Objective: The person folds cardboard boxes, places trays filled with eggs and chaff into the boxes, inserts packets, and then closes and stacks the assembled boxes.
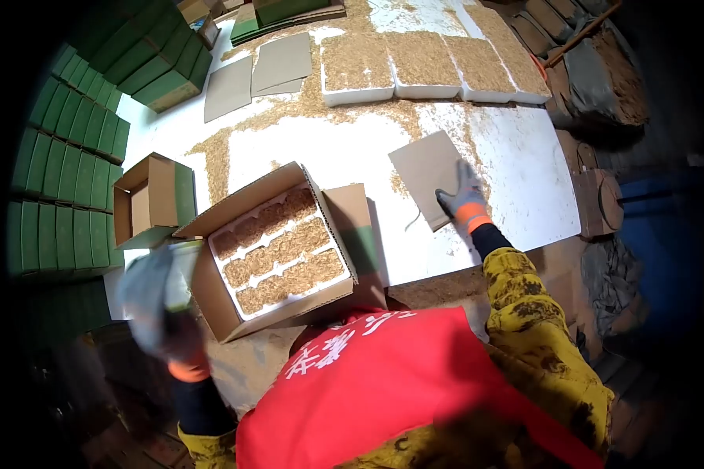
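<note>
My right hand (465, 199), in a grey and orange glove, is at the right edge of a flat cardboard sheet (426, 168), its thumb over the sheet and its fingers along the edge. On the left, my gloved left hand (152, 301) is smeared by motion beside an open carton (203, 293); its fingers cannot be made out. Inside the carton sits a white foam tray (246, 314) with three rows of brown, shredded-looking filling (278, 244). The carton's flaps stand open, and a green-printed flap (360, 234) lies out to the right.
A smaller open box (152, 199) stands left of the carton. Green boxes (62, 172) are stacked along the left. Filled white trays (360, 94) line the back of the white table (305, 144), near more cardboard sheets (278, 66). Brown shreds are scattered about. Sacks (602, 74) lie at right.
</note>
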Available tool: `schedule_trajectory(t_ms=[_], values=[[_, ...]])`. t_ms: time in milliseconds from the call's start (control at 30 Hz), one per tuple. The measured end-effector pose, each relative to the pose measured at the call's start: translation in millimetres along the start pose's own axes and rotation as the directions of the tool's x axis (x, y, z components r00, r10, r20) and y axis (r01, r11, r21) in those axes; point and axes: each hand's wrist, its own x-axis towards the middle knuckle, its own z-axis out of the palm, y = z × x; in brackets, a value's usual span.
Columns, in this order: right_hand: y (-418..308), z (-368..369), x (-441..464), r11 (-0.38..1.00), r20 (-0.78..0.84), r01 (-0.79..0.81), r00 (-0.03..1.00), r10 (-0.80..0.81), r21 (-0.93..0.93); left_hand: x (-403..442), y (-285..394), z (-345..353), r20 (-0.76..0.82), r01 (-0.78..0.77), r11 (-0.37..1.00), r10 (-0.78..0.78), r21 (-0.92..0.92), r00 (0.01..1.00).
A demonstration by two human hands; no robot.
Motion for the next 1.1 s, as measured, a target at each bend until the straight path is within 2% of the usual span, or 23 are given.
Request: schedule_trajectory(t_ms=[67,100,133,200,267,300,400,467,533,567,600,667,733,767,800,833,867,900,967,1000,1033,1067,1100], values=[[1.7,-20.5,1.5,0.982,-0.109,-0.169,0.981,0.16,-0.083,-3.0,15.0,37.7,0.38,-0.132,0.989,0.098,0.065,0.92],[15.8,-9.0,15.7,0.963,0.062,-0.268,0.962,0.267,0.005,-30.0,4.6,60.2,0.449,-0.151,0.989,0.139,-0.01,0.883],[11.5,-12.6,13.4,0.958,0.074,-0.273,0.957,0.279,-0.085,-60.8,-8.5,76.1,0.734,-0.118,0.99,0.027,0.072,0.679],[-9.7,-32.5,5.7,0.927,0.091,-0.27,0.949,0.302,-0.262,-68.7,-9.0,68.7,0.852,0.003,0.995,-0.087,0.1,0.517],[0.9,-27.2,12.2,0.942,0.04,-0.228,0.969,0.245,-0.246,-57.7,-5.6,57.4,0.666,0.034,0.993,-0.101,0.112,0.739],[7.6,-25.3,21.3,0.929,0.083,-0.25,0.956,0.281,-0.272,-43.5,-3.0,48.3,0.676,0.146,0.97,-0.239,0.192,0.698],[4.5,-43.1,31.6,0.917,0.143,-0.26,0.939,0.313,-0.302,-64.4,-25.0,33.2,0.398,0.27,0.925,-0.362,0.268,0.843],[8.9,-40.6,38.1,0.919,0.091,-0.255,0.952,0.293,-0.301,-92.5,-44.9,38.9,0.328,0.476,0.853,-0.521,0.213,0.788],[25.1,-28.6,45.8,0.961,0.057,-0.243,0.966,0.252,-0.132,-126.5,-67.1,52.3,0.253,0.671,0.741,-0.655,0.028,0.712],[35.0,-14.0,50.7,0.978,0.01,-0.21,0.978,0.21,-0.005,-124.2,-61.7,51.4,0.3,0.767,0.641,-0.728,-0.017,0.616],[35.9,-9.6,46.8,0.987,-0.03,-0.127,0.991,0.131,0.1,-140.0,-71.7,59.0,0.318,0.797,0.603,-0.762,0.033,0.564],[28.9,-0.3,48.5,0.716,0.057,-0.078,0.997,0.053,0.693,-144.3,-73.9,62.9,0.344,0.881,0.442,-0.811,-0.166,0.472],[-0.7,-29.0,39.8,0.496,-0.129,0.086,0.99,0.052,0.864,-126.8,-65.7,53.9,0.54,0.96,0.152,-0.801,-0.236,0.26],[-30.0,-60.2,26.4,0.479,-0.223,0.203,0.975,-0.016,0.854,-155.4,-79.6,66.9,0.458,0.869,0.445,-0.739,-0.219,0.494],[-64.2,-94.0,6.6,0.451,-0.318,0.315,0.945,-0.072,0.835,-139.2,-68.0,63.9,0.463,0.887,0.39,-0.757,-0.246,0.462],[-106.8,-124.5,-20.5,0.586,-0.59,0.608,0.766,-0.254,0.536,-137.2,-64.8,67.0,0.449,0.862,0.374,-0.741,-0.341,0.499],[-150.1,-146.3,-50.1,0.614,-0.731,0.778,0.494,-0.47,0.132,-137.8,-64.8,68.4,0.431,0.828,0.354,-0.725,-0.435,0.537],[-183.1,-156.6,-77.0,0.585,-0.649,0.81,0.422,-0.634,-0.045,-144.7,-71.2,70.8,0.413,0.811,0.404,-0.711,-0.423,0.569],[-245.3,-157.4,-137.2,0.363,-0.419,0.901,0.243,-0.875,-0.237,-150.9,-82.3,61.0,0.546,0.84,0.174,-0.69,-0.514,0.476],[-263.8,-142.5,-154.7,0.166,-0.27,0.958,0.1,-0.958,-0.235,-157.3,-84.6,58.7,0.558,0.798,0.103,-0.662,-0.594,0.501],[-284.2,-122.9,-166.0,0.077,-0.102,0.951,0.048,-0.994,-0.299,-163.8,-86.8,56.3,0.569,0.749,0.025,-0.633,-0.662,0.525],[-297.0,-103.0,-170.3,-0.024,0.073,0.938,0.001,-0.997,-0.345,-158.5,-90.3,50.9,0.489,0.707,0.293,-0.554,-0.643,0.674],[-296.1,-80.0,-164.3,-0.014,0.298,0.951,0.083,-0.951,-0.308,-147.8,-89.4,42.9,0.629,0.799,-0.06,-0.653,-0.598,0.422]])
